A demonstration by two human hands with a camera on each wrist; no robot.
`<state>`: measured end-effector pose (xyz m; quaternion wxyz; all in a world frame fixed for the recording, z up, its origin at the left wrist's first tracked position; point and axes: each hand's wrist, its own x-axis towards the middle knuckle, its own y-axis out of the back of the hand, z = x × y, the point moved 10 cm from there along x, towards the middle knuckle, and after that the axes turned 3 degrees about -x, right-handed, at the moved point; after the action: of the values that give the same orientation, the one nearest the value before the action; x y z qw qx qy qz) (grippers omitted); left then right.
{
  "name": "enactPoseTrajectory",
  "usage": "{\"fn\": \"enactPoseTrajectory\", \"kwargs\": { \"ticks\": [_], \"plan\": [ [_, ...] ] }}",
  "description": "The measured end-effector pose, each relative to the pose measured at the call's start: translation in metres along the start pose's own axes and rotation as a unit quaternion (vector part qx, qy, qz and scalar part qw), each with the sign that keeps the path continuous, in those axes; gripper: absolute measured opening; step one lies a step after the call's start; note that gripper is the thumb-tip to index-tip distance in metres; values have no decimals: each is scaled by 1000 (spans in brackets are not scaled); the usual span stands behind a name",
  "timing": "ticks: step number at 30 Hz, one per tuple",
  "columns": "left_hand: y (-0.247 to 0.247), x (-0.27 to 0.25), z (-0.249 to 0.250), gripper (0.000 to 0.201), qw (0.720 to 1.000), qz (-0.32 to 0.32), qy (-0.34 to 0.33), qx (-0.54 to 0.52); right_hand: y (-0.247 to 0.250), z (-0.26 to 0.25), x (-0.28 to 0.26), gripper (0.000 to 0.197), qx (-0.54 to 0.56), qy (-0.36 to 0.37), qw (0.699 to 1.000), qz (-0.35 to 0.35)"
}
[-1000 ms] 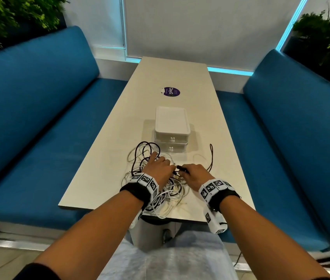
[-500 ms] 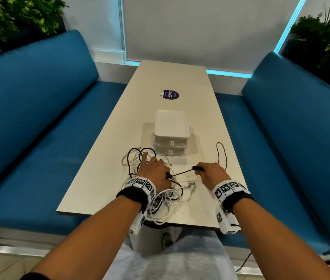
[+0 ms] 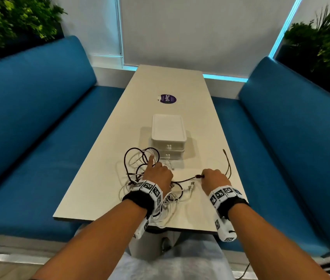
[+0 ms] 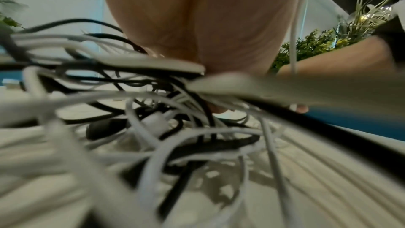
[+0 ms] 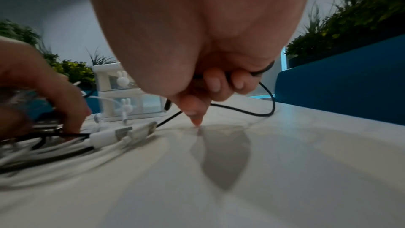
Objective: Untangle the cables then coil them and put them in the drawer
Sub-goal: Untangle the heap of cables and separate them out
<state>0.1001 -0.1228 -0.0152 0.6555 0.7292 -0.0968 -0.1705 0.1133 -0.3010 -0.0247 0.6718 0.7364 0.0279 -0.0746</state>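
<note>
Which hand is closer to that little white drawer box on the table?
Left. The left hand rests on the cable tangle just in front of the drawer box; the right hand grips a black cable farther right.

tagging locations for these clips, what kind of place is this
Probably a cafe or lounge booth: a long pale table flanked by blue cushioned benches, leafy plants behind them, and a round purple sticker on the tabletop.
</note>
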Motion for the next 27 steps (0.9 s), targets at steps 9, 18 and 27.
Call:
{"fn": "enactPoseTrajectory", "kwargs": {
  "ticks": [9, 18, 27],
  "plan": [
    [3, -4, 6, 32, 998, 45, -31, 10, 2, -76, -20, 24, 128, 179, 976, -1],
    [7, -9, 5, 25, 996, 77, -46, 1, 7, -88, -16, 23, 133, 179, 974, -26],
    [11, -6, 5, 25, 992, 94, -54, -62, 0, -81, -15, 19, 84, 181, 980, -23]
  ]
}}
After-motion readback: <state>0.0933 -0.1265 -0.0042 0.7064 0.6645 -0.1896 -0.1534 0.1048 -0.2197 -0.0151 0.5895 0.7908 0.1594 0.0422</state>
